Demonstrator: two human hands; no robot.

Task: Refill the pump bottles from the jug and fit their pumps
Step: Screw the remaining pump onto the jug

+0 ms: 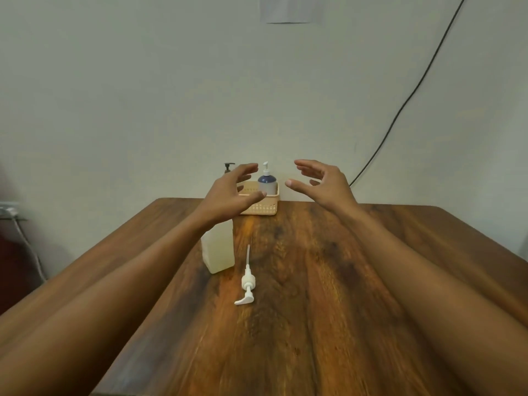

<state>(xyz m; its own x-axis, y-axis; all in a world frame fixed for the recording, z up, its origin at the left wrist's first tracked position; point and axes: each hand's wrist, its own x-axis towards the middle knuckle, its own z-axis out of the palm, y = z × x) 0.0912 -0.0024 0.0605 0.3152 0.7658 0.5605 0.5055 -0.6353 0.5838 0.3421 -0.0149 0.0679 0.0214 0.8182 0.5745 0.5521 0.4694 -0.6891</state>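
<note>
The dark-pump bottle [229,167] is pretty much blocked by the left hand [233,192], only the pump head can be seen poking out. The left part of the basket [264,207] is covered by that same hand too. The top of the jug [218,250] is hidden under the wrist, so cap on or off can't be told. The paper [287,10] on the wall is chopped off by the top edge. Stuff at the far left edge is too blurred to be made out.

Soft, dim, even light; a warm glare streak on the tabletop [251,224] at centre; forearms at the lower edges look stretched, perhaps motion-blurred.
</note>
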